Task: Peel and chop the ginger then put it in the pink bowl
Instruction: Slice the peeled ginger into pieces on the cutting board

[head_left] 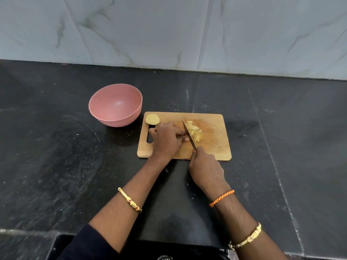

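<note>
On a wooden chopping board (216, 145), a knife (189, 135) is gripped by the right hand (205, 166). Chopped ginger (196, 131) is heaped just beyond the left hand's (166, 140) curled fingers (181, 132), beside the blade. The pink bowl (115, 105) is set on the bench (56, 147), beyond and left of those fingers.

The bowl (115, 105) was pink, the cutting board (214, 139) tan wood, the chopped ginger (196, 131) pale yellow, the counter (56, 147) speckled black, the wall (169, 30) grey-veined white.
</note>
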